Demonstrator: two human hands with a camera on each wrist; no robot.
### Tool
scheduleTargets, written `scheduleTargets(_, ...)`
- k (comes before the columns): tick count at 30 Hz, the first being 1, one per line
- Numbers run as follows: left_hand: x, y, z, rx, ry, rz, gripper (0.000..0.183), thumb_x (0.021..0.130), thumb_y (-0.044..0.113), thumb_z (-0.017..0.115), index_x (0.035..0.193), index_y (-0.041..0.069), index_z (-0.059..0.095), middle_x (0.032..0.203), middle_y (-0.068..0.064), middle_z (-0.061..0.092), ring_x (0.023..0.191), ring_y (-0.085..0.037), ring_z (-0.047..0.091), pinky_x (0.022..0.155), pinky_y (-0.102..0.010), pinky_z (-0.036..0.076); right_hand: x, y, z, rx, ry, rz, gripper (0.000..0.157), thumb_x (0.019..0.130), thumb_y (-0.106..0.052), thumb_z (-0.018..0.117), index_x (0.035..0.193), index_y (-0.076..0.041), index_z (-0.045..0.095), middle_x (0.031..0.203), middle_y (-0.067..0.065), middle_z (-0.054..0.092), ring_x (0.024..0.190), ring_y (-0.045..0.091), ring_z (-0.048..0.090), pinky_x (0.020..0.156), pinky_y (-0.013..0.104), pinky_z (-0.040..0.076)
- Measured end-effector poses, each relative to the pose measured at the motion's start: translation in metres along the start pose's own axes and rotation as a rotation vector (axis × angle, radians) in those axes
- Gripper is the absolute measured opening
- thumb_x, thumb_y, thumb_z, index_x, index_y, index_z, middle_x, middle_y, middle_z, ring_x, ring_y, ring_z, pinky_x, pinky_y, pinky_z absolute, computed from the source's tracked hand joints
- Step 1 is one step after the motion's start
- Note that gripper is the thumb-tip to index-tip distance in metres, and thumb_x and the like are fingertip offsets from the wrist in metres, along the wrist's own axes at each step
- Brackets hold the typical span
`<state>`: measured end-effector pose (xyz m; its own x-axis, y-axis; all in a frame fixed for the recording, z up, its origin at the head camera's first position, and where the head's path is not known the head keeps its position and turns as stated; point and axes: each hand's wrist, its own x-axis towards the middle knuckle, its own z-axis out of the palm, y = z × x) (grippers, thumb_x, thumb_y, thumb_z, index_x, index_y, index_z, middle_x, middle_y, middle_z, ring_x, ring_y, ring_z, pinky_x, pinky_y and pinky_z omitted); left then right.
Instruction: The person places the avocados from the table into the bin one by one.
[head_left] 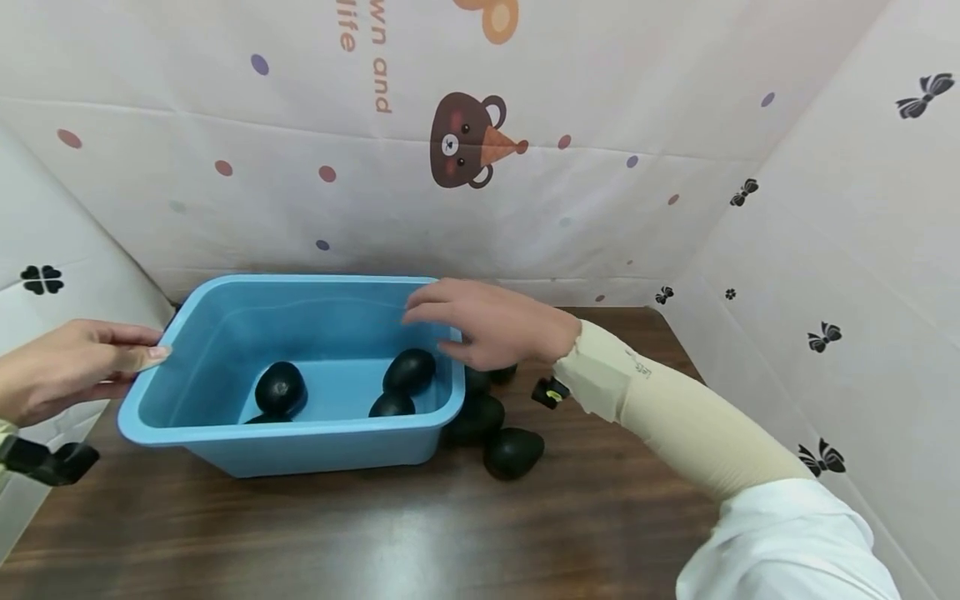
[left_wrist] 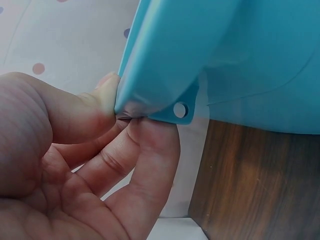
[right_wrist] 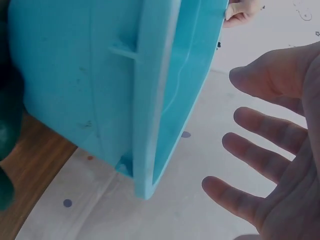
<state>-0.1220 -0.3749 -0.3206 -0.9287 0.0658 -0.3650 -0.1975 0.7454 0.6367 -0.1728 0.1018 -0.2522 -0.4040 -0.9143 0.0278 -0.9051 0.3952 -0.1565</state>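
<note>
At the left end of the blue tub [head_left: 300, 435], your left hand [head_left: 82, 371] pinches the rim between thumb and fingers. The left wrist view shows the fingertips next to a small tab [left_wrist: 165, 113] with a round hole, just under that rim. Your right hand [head_left: 491, 321] hangs over the opposite end of the tub, its fingers spread and holding nothing; from the right wrist you can see them standing apart from the rim.

The tub sits on the brown bench [head_left: 337, 542]. Inside it you have four dark avocados [head_left: 281, 388] in sight: two toward the left, the lower one mostly hidden by the front rim, and two toward the right, one just behind the other. More loose avocados [head_left: 513, 454] lie on the bench just beside the tub's right end, below your right hand, some partly covered by the tub and the hand, so you cannot count them surely.

Behind the bench hangs a white sheet [head_left: 600, 217] printed with coloured dots and a brown bear [head_left: 456, 140]. Your right arm wears a white sleeve [head_left: 787, 542] above a pale arm cover [head_left: 675, 417].
</note>
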Motion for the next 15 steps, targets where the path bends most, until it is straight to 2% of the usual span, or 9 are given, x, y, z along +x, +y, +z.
scheduleTargets(6, 0.0, 0.001, -0.001, 0.003, 0.011, -0.001, 0.07, 0.111, 0.03, 0.05, 0.151, -0.022, 0.025, 0.123, -0.037, 0.065, 0.088, -0.021, 0.072, 0.084, -0.052, 0.066, -0.037, -0.002, 0.009, -0.006, 0.073, -0.02, 0.042, 0.099, -0.012, 0.067, 0.141, -0.013, 0.062, 0.147, 0.006, 0.058, 0.134, 0.022, 0.055, 0.116, 0.039, 0.05)
scheduleTargets(11, 0.0, 0.002, -0.002, 0.007, 0.013, 0.003, 0.07, 0.111, 0.03, 0.05, 0.151, -0.022, 0.026, 0.123, -0.038, 0.065, 0.087, -0.021, 0.071, 0.084, -0.053, 0.065, -0.069, -0.004, 0.024, -0.009, 0.109, 0.029, 0.046, 0.096, -0.017, 0.074, 0.141, -0.014, 0.063, 0.149, 0.007, 0.057, 0.136, 0.023, 0.056, 0.116, 0.042, 0.051)
scheduleTargets(15, 0.0, 0.002, -0.003, 0.001, 0.013, 0.002, 0.069, 0.111, 0.029, 0.05, 0.15, -0.022, 0.026, 0.116, -0.031, 0.07, 0.087, -0.021, 0.071, 0.084, -0.052, 0.066, -0.093, -0.008, 0.043, -0.02, 0.094, 0.084, 0.049, 0.096, -0.022, 0.076, 0.141, -0.015, 0.062, 0.15, 0.008, 0.057, 0.135, 0.024, 0.057, 0.112, 0.043, 0.054)
